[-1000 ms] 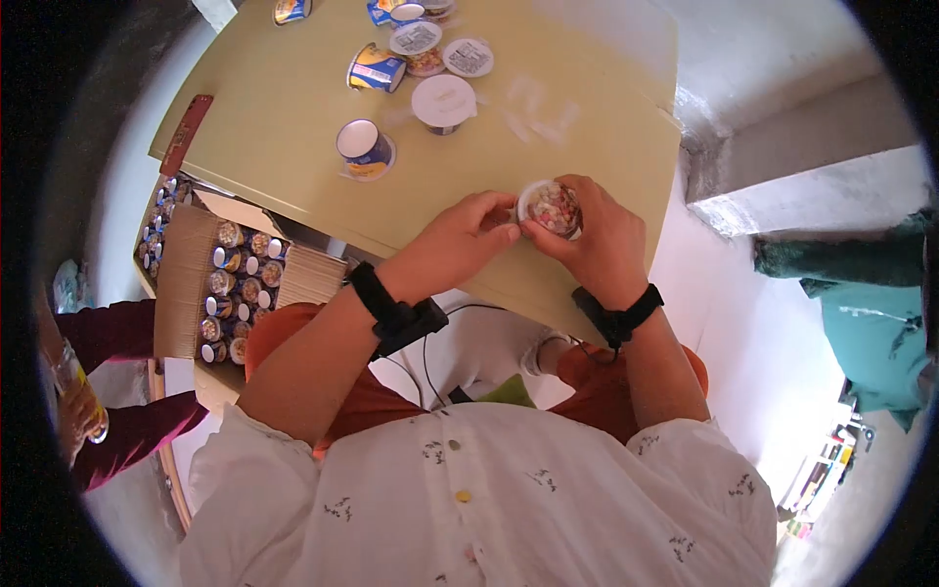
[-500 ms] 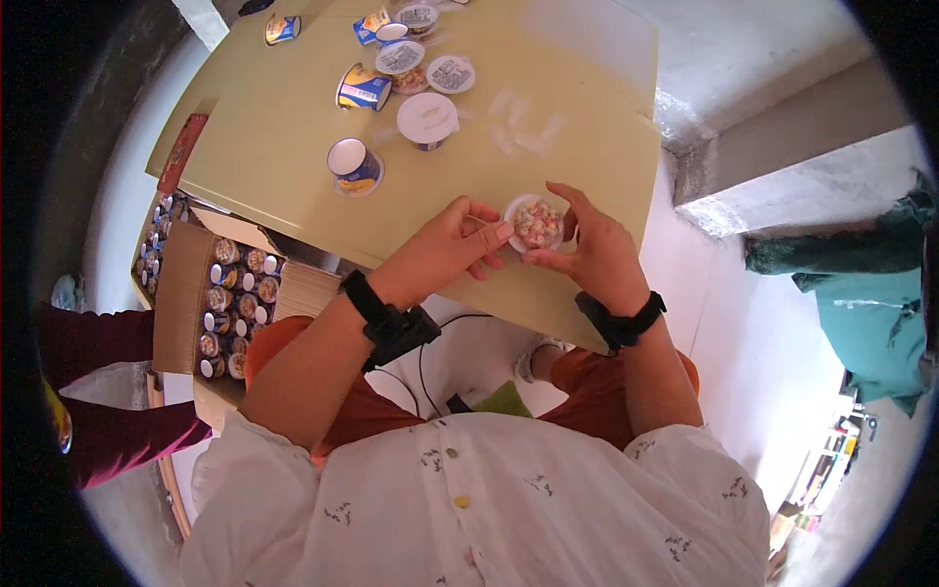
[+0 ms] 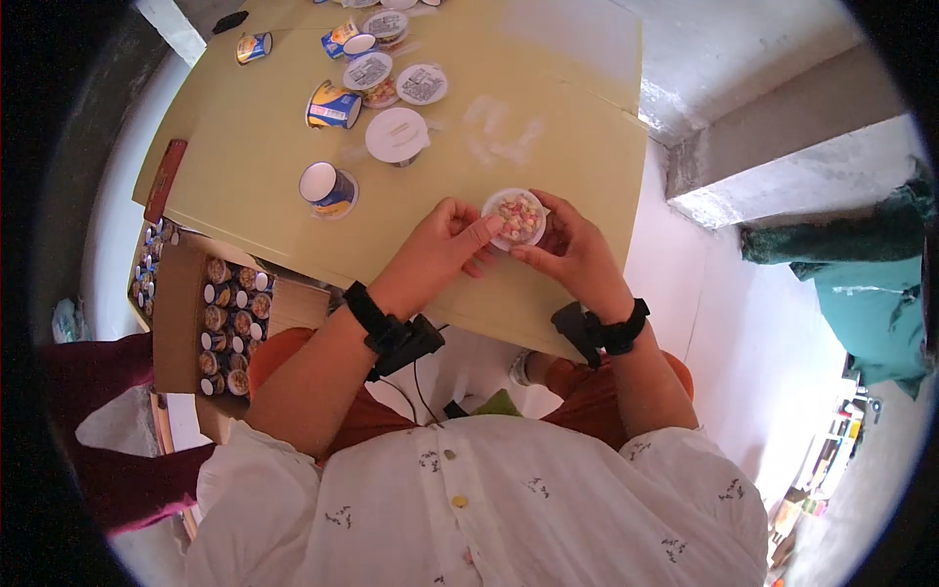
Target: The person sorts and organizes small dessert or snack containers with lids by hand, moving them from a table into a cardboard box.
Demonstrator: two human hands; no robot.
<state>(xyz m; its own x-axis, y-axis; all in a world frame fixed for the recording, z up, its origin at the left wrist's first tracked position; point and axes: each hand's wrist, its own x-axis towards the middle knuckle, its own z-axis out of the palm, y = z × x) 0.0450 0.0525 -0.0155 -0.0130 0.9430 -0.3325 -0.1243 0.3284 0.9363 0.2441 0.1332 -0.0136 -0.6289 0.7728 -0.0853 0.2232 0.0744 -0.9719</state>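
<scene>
Over the near edge of the table, a clear plastic cup (image 3: 515,219) with a white rim faces me, showing pink and yellow pieces inside. My left hand (image 3: 445,247) grips its left rim, thumb on the front and fingers curled behind. On the other side, my right hand (image 3: 579,252) wraps round the cup, its thumb at the lower edge. A blue-and-yellow paper cup (image 3: 330,189) stands left of my hands on a clear lid. Beyond it is a tub with a white lid (image 3: 396,135).
Several more paper cups (image 3: 334,106) and lidded tubs (image 3: 422,84) sit at the back of the yellow table (image 3: 548,108). An open carton (image 3: 186,293) of packed cups stands at lower left, near another person's dark red trouser leg (image 3: 108,377).
My right hand has closed in round the cup; its thumb and forefinger were wider apart before. The cup's face has turned more towards me. The view has shifted slightly.
</scene>
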